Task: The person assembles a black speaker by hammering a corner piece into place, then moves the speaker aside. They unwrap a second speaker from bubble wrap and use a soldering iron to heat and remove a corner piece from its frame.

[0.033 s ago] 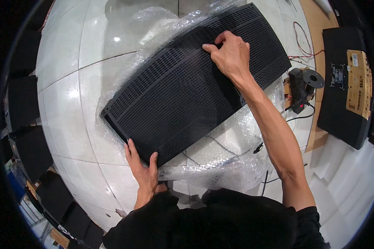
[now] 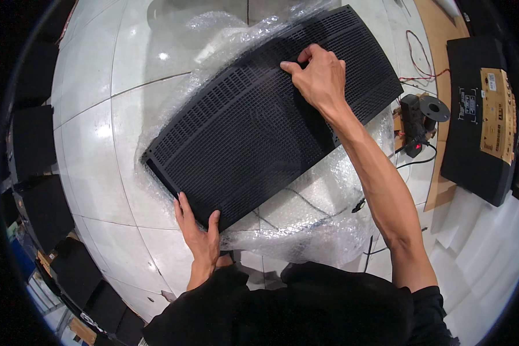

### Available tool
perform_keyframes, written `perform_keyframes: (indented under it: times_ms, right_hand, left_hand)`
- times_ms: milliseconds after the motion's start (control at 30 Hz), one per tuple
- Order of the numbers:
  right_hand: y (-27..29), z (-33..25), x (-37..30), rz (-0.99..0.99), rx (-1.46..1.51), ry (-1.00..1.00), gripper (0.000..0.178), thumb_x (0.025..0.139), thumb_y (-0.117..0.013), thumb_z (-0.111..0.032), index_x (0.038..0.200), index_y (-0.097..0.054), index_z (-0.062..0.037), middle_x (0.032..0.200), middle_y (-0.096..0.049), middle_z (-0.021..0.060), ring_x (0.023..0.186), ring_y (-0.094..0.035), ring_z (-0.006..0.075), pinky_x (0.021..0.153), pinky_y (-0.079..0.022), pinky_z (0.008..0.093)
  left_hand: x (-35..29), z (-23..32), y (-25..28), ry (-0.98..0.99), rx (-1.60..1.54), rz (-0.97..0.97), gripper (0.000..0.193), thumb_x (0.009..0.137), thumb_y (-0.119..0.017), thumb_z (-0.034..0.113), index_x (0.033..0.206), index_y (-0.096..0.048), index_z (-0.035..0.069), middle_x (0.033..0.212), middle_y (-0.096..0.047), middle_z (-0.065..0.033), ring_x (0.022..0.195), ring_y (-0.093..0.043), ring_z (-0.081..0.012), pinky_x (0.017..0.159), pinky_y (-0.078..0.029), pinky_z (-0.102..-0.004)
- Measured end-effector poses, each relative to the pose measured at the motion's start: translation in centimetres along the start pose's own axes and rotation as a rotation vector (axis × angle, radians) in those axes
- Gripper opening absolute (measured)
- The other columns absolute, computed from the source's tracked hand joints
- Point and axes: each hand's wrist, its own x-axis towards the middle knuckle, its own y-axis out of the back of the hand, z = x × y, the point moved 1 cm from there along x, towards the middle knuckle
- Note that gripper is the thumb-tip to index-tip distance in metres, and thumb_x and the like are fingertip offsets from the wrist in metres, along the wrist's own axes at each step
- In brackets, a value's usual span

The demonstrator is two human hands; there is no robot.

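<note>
A long black slotted panel (image 2: 242,144), like a grille, lies aslant on the bubble wrap (image 2: 305,233). My left hand (image 2: 202,242) grips its near left corner, thumb on the top face and fingers along the short edge. Over the panel's far middle part, my right hand (image 2: 320,81) is closed with bent fingers and the thumb pointing left. Whatever those fingers pinch, if anything, is hidden against the black surface. A plain dark band crosses the panel under this hand, between the slotted areas.
To the right stands a black cabinet with a gold control plate (image 2: 497,115). Between it and the panel are a black power strip (image 2: 411,118), a flanged spool (image 2: 434,108) and thin red wire (image 2: 424,52). Black boxes (image 2: 52,207) line the left side; white tiles (image 2: 150,115) cover the floor.
</note>
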Motion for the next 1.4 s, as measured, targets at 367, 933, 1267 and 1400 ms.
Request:
perform_keyframes:
  times_ms: [367, 933, 1267, 1400]
  right_hand:
    - [2.4, -0.1, 3.0, -0.297, -0.213, -0.051, 0.040, 0.070, -0.070, -0.023, 0.100, -0.067, 0.0038, 0.103, -0.066, 0.0229, 0.101, -0.063, 0.0383, 0.091, -0.048, 0.0453]
    - [3.0, -0.6, 3.1, -0.349, -0.223, 0.001, 0.039, 0.071, -0.078, -0.035, 0.091, -0.071, -0.0015, 0.094, -0.069, 0.0179, 0.095, -0.066, 0.0335, 0.082, -0.052, 0.0454]
    - [1.6, 1.3, 4.4, -0.303, -0.223, 0.008, 0.031, 0.072, -0.077, -0.028, 0.086, -0.071, -0.0015, 0.082, -0.068, 0.0170, 0.084, -0.067, 0.0302, 0.076, -0.052, 0.0410]
    - [2.2, 2.0, 4.6, -0.314, -0.172, 0.024, 0.028, 0.072, -0.077, -0.026, 0.086, -0.069, -0.0025, 0.080, -0.068, 0.0139, 0.081, -0.066, 0.0271, 0.075, -0.052, 0.0379]
  left_hand:
    - [0.0, 0.6, -0.6, -0.059, -0.008, 0.002, 0.074, 0.086, -0.068, 0.025, 0.145, -0.030, 0.003, 0.146, -0.026, -0.0313, 0.136, -0.027, -0.0435, 0.111, -0.024, -0.0470]
    - [-0.4, 0.2, -0.6, -0.106, 0.026, -0.029, 0.074, 0.087, -0.066, 0.028, 0.146, -0.029, 0.003, 0.146, -0.026, -0.0305, 0.136, -0.026, -0.0439, 0.111, -0.023, -0.0484]
    - [0.1, 0.8, -0.1, -0.073, -0.020, -0.019, 0.078, 0.083, -0.070, 0.028, 0.144, -0.030, 0.000, 0.143, -0.028, -0.0338, 0.133, -0.029, -0.0481, 0.108, -0.028, -0.0489]
    - [-0.1, 0.3, -0.4, -0.104, -0.037, -0.011, 0.079, 0.083, -0.071, 0.028, 0.144, -0.030, 0.000, 0.144, -0.029, -0.0319, 0.134, -0.027, -0.0472, 0.108, -0.027, -0.0496]
